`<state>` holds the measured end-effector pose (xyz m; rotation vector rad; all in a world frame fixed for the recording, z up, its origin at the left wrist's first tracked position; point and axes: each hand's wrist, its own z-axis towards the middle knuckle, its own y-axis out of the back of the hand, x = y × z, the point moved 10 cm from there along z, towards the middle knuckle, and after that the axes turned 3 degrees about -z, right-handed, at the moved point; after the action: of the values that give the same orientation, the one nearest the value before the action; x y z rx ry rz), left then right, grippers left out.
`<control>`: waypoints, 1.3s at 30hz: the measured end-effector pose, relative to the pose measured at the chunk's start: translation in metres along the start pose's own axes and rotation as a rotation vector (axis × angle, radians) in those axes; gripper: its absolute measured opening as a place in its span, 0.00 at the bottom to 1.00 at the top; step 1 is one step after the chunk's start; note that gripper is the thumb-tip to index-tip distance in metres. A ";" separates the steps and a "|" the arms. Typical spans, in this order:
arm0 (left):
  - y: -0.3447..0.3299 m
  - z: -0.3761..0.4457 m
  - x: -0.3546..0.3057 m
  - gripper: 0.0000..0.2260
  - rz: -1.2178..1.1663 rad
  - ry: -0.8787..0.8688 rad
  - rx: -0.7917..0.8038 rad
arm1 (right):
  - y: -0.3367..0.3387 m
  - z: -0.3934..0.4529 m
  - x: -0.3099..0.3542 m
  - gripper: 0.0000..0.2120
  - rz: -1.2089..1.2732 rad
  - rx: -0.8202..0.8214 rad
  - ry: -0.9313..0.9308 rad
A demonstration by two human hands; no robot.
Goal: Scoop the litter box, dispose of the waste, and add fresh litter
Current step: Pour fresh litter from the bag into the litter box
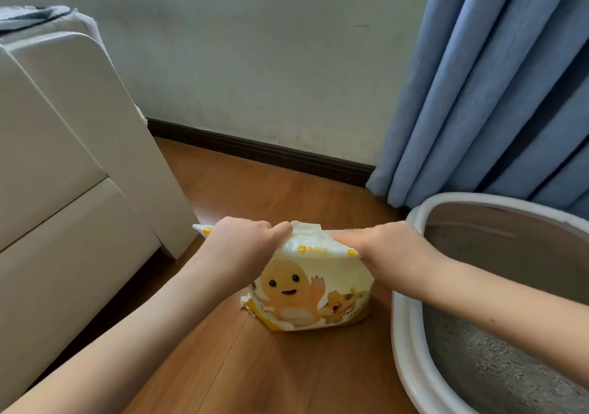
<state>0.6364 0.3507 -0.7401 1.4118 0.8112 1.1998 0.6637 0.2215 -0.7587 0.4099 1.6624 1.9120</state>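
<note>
My left hand (247, 238) and right hand (379, 243) both pinch the top edge of the litter bag (314, 289), fingers curled tight on the crumpled plastic, one at each side of the top. The bag stands upright on the wood floor (261, 369) at the centre of the frame (yellow and white, with a smiling cartoon creature on its front). Just right of it, at the lower right, sits the litter box (404, 343), its white rim close to the bag; grey litter (497, 365) covers its bottom. A white cabinet (63, 165) fills the left side. Blue curtains (510, 88) hang at the upper right, down behind the box. A dark baseboard (255, 152) runs along the wall.
</note>
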 end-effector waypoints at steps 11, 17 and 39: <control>0.030 -0.020 0.005 0.15 -0.032 -0.019 -0.387 | 0.043 0.002 0.000 0.08 -0.164 -0.191 -0.156; 0.122 -0.041 0.013 0.14 -0.098 -0.121 -0.329 | 0.139 -0.011 0.019 0.06 -0.054 -0.140 -0.140; 0.686 -0.175 0.084 0.15 -0.315 -0.337 -0.316 | 0.724 -0.041 0.083 0.20 0.008 -0.168 -0.245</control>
<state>0.4016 0.3385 -0.0673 1.1344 0.5533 0.7801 0.4192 0.1888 -0.0718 0.5585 1.3344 1.9041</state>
